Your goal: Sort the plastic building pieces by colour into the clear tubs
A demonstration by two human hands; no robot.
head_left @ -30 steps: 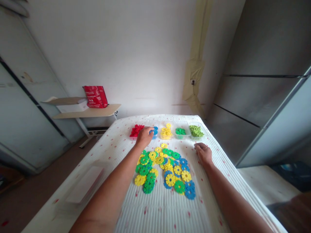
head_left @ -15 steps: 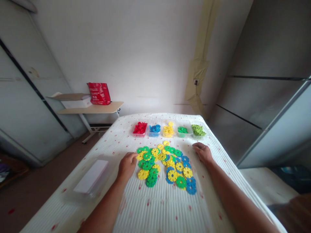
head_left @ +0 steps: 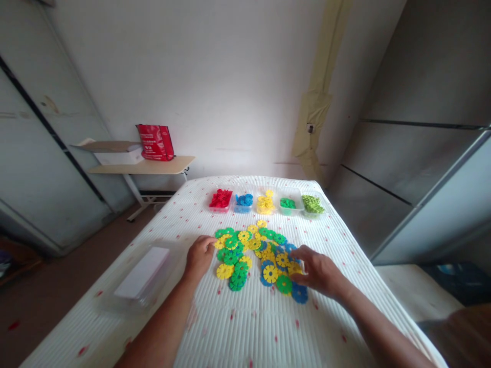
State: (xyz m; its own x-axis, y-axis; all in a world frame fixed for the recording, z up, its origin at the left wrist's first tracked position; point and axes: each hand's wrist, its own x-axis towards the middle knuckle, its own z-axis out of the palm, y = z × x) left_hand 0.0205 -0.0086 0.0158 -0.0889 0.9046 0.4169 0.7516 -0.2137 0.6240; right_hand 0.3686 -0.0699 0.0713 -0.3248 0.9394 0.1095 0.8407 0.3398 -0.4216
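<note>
Flat notched plastic discs, yellow, green and blue, lie in a loose pile [head_left: 238, 255] on the cloth. My left hand [head_left: 200, 255] rests at the pile's left edge, fingers curled together, their tips against a yellow disc [head_left: 219, 244]; whether it holds anything is hidden. Over the right side of the pile is my right hand [head_left: 318, 268], thumb and fingers apart around a yellow disc [head_left: 294, 268] partly covered by them. Just below it sit a blue disc [head_left: 299, 293] and a green disc [head_left: 284, 284].
Clear boxes stand in a row at the back: red pieces [head_left: 221, 200], blue pieces [head_left: 244, 201], yellow pieces [head_left: 265, 204], green pieces [head_left: 287, 204] and light green pieces [head_left: 313, 204]. A clear container [head_left: 134, 301] with a white slab [head_left: 142, 272] is at left. Beyond stands a side table [head_left: 161, 166].
My right hand has moved left and nearer to me, from the bare cloth onto the right side of the pile. My left hand has stayed at the pile's left edge.
</note>
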